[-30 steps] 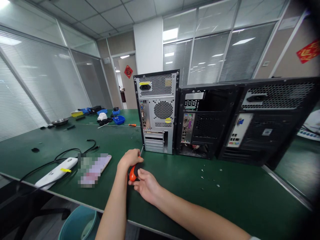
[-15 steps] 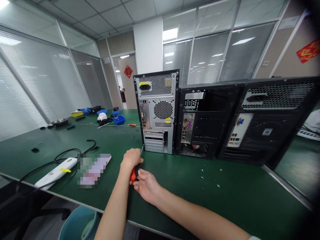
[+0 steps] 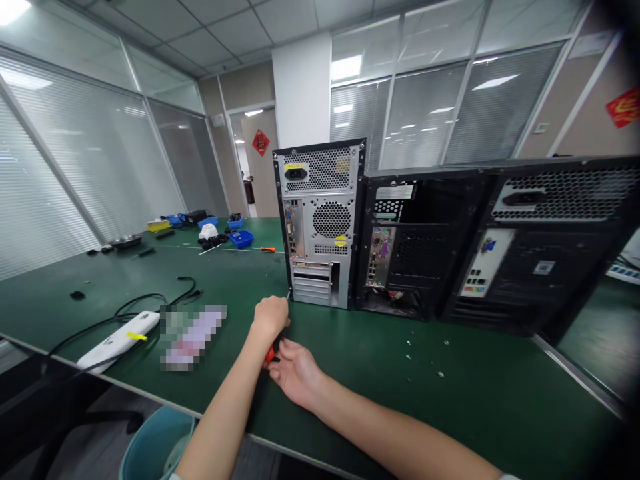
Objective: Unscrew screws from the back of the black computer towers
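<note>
Before the grey case [image 3: 320, 227], left hand [image 3: 270, 315] and right hand [image 3: 296, 371] clasp the screwdriver [image 3: 271, 354].

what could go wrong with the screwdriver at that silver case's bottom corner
The screwdriver, gripped by the left hand with the right hand at its handle end, meets the silver case at a slant, so its tip might slip and scratch the panel. The small loose parts scattered on the green table could get lost.

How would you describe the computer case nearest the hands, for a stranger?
On the green table three computer towers stand in a row, backs toward the camera. It is the leftmost tower, just beyond the left hand. Only its back is silver; both neighbours are black.
</note>
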Demonstrator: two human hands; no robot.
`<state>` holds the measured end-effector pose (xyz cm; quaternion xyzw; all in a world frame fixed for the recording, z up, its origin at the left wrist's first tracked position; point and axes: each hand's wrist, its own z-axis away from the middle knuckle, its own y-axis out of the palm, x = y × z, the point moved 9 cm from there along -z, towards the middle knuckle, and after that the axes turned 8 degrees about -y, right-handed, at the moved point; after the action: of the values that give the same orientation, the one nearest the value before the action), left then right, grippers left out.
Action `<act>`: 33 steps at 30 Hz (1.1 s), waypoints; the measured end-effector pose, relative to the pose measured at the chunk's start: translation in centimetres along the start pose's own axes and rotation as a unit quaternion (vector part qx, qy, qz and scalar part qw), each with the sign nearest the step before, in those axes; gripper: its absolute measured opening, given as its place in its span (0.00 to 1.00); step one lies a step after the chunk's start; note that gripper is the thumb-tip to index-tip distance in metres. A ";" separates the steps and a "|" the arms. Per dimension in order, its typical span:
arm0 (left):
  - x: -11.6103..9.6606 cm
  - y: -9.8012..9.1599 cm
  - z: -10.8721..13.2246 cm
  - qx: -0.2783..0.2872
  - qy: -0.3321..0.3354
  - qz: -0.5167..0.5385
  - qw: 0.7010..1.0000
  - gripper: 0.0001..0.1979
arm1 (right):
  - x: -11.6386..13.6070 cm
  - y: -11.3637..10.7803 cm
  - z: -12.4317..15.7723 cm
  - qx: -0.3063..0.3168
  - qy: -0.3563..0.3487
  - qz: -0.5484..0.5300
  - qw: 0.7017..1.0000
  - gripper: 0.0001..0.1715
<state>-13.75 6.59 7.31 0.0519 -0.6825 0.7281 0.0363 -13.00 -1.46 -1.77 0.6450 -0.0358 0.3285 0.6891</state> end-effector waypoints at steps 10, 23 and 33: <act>-0.4 0.1 0.1 -0.010 -0.004 -0.013 1.000 0.15 | 0.0 -0.2 0.0 -0.002 0.000 0.001 1.000 0.02; 0.0 0.8 -0.2 0.022 -0.007 0.020 1.000 0.18 | -0.1 -0.1 0.4 -0.011 0.032 0.020 0.999 0.17; 0.9 0.3 -0.5 0.031 0.041 0.107 0.993 0.21 | 1.6 1.0 1.3 -0.036 0.004 0.068 0.997 0.13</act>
<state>-14.70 7.10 7.09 -0.0506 -0.6592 0.7501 -0.0155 -11.79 -2.04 0.07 0.6148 -0.0889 0.3759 0.6876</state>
